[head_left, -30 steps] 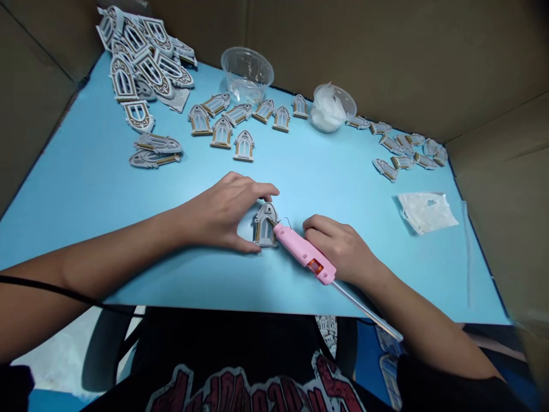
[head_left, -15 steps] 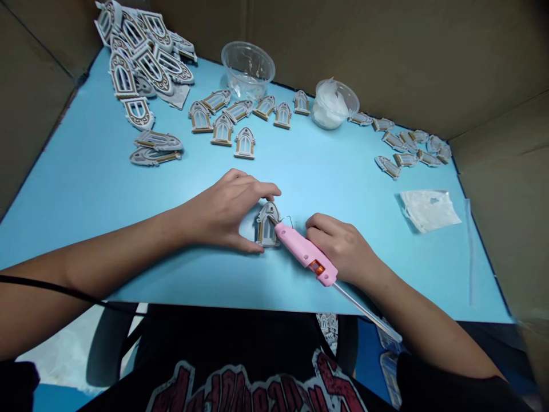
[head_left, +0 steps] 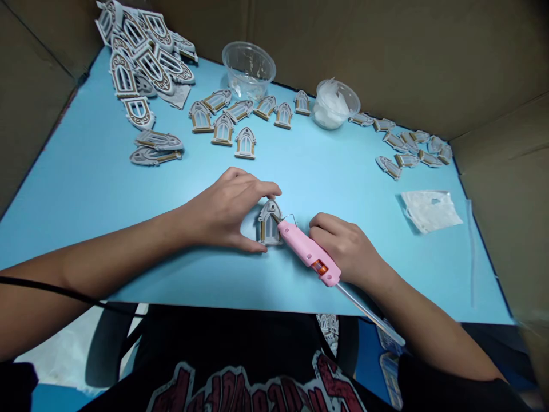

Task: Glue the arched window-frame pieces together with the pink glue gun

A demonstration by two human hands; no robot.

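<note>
A small arched window ornament [head_left: 270, 226], white with gold edging, lies on the blue table between the thumb and forefinger of my left hand [head_left: 231, 212]. The thumb is at its bottom edge and the fingers curve around its top. My right hand [head_left: 343, 246] is wrapped round a pink glue gun [head_left: 306, 252]. The gun's metal nozzle is at the upper right of the ornament's arch; whether it touches I cannot tell. A clear glue stick [head_left: 371, 315] sticks out of the gun's back end.
Larger arched frames [head_left: 146, 57] are heaped at the back left. Several small window ornaments [head_left: 223, 129] lie mid-back, more [head_left: 407, 159] at the right. Two clear tubs [head_left: 249, 60] stand at the back. A plastic bag [head_left: 432, 210] and a spare glue stick [head_left: 470, 252] lie right.
The ornament, my left thumb and the glue gun in my right hand have shifted very slightly to the right. My grip looks the same.
</note>
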